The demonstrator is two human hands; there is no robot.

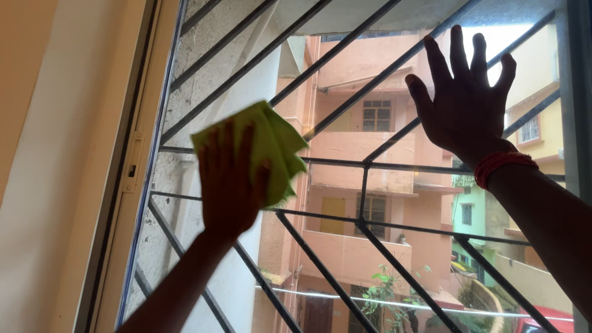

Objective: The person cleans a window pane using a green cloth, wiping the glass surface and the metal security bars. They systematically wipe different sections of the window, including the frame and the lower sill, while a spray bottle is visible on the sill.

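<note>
Against the window pane [345, 80], the left hand [229, 182] presses flat a yellow-green cloth [274, 145], while the right hand [465, 98] rests spread, empty; pressing too hard may slip the cloth.

pink building [370, 154] beyond window grille [364, 185]; green plant [382, 290] below; yellow building [536, 117] right
</note>
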